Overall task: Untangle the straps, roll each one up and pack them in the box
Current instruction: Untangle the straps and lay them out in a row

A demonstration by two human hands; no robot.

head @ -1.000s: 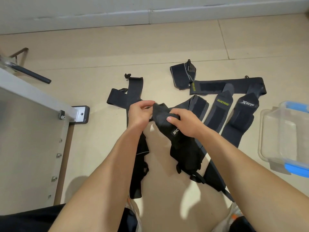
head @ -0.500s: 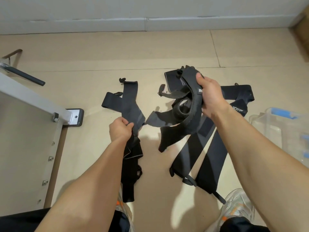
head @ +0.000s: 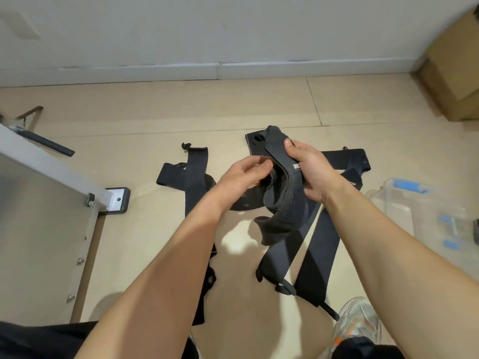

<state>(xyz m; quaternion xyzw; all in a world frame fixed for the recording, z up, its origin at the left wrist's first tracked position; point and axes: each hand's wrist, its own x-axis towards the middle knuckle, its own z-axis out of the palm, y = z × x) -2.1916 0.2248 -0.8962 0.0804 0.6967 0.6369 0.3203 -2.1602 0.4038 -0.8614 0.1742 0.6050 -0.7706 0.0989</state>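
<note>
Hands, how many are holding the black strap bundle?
2. The left hand pinches the strap bundle at its left edge, and the right hand grips its top. No other hands show.

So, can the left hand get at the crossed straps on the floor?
Probably yes: the crossed straps lie uncovered beside the left hand, though it must first release the bundle.
</note>
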